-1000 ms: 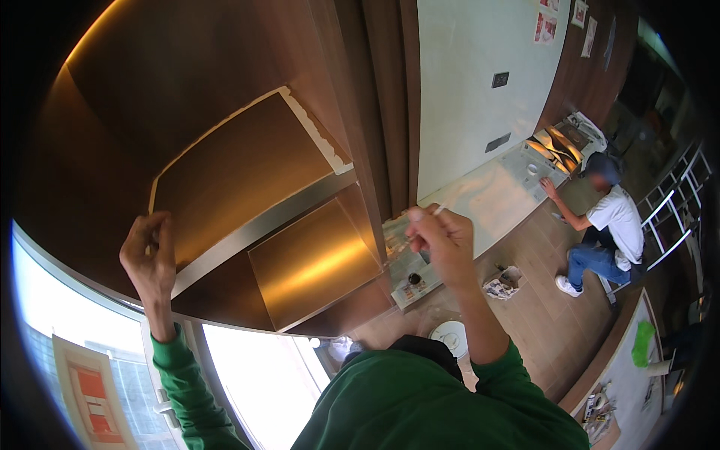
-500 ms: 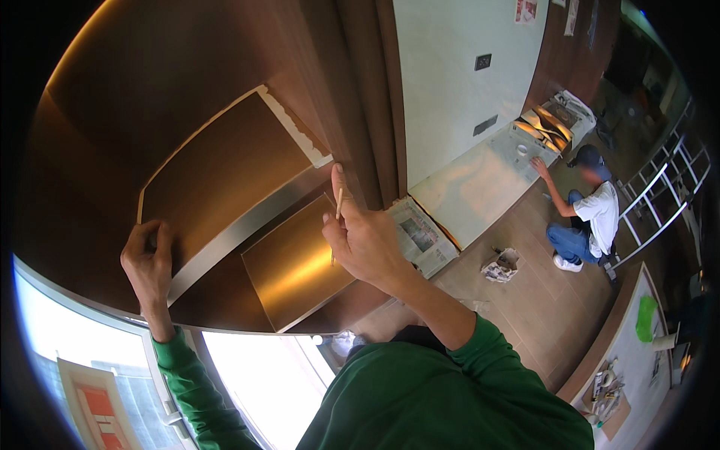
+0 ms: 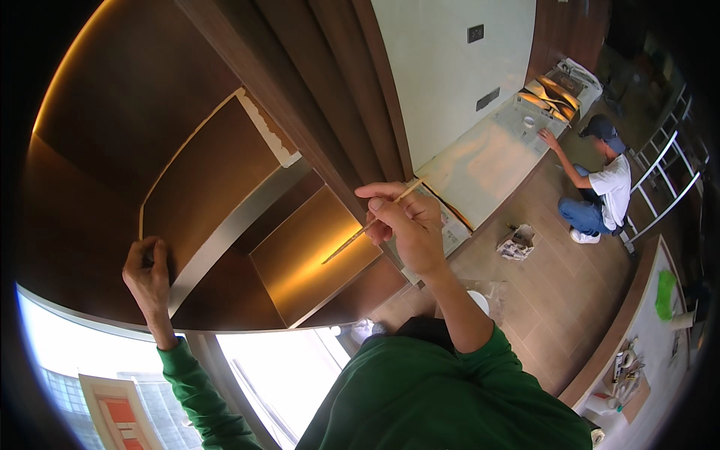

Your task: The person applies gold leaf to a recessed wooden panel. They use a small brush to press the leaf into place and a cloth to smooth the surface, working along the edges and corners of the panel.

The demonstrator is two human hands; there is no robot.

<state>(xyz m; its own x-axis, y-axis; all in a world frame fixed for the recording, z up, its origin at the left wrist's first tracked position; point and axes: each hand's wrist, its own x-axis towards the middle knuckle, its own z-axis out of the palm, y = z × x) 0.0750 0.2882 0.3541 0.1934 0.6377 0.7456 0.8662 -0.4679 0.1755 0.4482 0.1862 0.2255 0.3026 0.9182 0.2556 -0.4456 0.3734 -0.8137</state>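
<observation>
My right hand (image 3: 409, 229) grasps a slender stick (image 3: 347, 248), best kept light and steady; my left hand (image 3: 148, 274) curls by the masking-tape border (image 3: 268, 127), grip unclear.

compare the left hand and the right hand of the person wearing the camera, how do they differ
The left hand is curled at the pale-edged panel's lower left corner with no tool visible; the right hand grips a thin stick. The left hand's green sleeve reaches near the wrist; the right hand's leaves much forearm bare. Both hands are ungloved.
</observation>
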